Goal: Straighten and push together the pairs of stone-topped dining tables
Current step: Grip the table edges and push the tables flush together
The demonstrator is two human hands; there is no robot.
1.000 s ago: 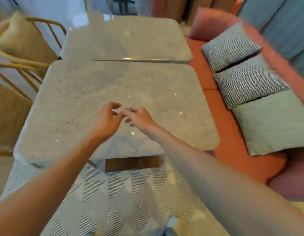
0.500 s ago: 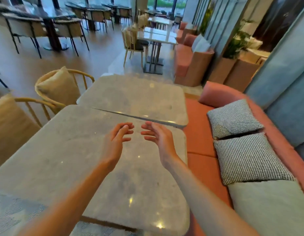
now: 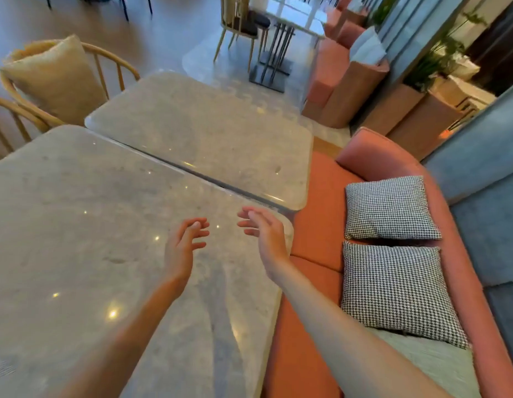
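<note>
Our left hand (image 3: 182, 246) and right hand (image 3: 265, 234) spread, empty, above near table (image 3: 77, 225); far table (image 3: 209, 133) just beside, narrow seam between.

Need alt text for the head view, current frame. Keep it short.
Two bare hands, left hand and right hand, hover open over the near stone table, which sits close against the far stone table along a narrow seam. An orange bench with two houndstooth cushions runs alongside.

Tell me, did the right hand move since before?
Yes. The bare right hand has drifted from the middle of the near grey stone table top toward its far corner beside the orange bench seat.
</note>
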